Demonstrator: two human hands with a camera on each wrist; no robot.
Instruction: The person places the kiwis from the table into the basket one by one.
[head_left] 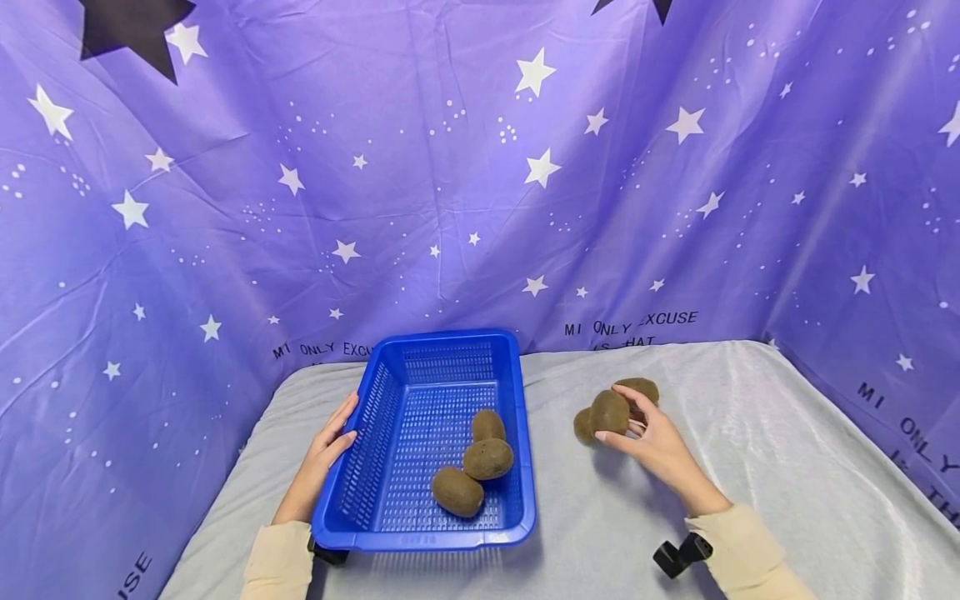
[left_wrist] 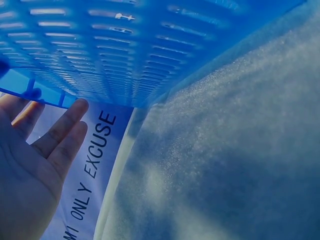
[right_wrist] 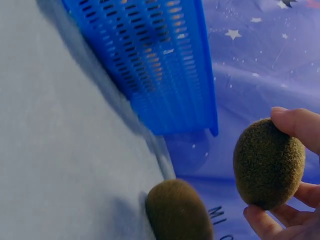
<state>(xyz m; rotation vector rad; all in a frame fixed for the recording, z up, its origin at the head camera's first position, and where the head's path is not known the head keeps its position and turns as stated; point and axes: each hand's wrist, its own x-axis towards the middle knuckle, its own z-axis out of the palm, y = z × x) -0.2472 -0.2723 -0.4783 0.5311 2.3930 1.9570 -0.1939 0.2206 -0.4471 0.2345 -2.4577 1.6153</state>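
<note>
My right hand (head_left: 663,454) pinches a brown fuzzy kiwi (head_left: 609,412) between thumb and fingers, above the cloth to the right of the basket. In the right wrist view the held kiwi (right_wrist: 268,164) shows whole, clear of the surface. Two more kiwis lie by that hand: one kiwi (head_left: 582,427) partly behind the held one, another kiwi (head_left: 642,388) farther back. The blue perforated basket (head_left: 423,540) contains three kiwis, grouped toward its right side. Against the basket's left rim rests my left hand (head_left: 318,458), its fingers (left_wrist: 60,127) extended under the edge.
Pale grey cloth (head_left: 787,467) covers the table. A purple curtain (head_left: 450,208) with white stars and black lettering hangs behind and at both sides. Black wrist cameras sit at both wrists, the right wrist camera (head_left: 682,555) more visible.
</note>
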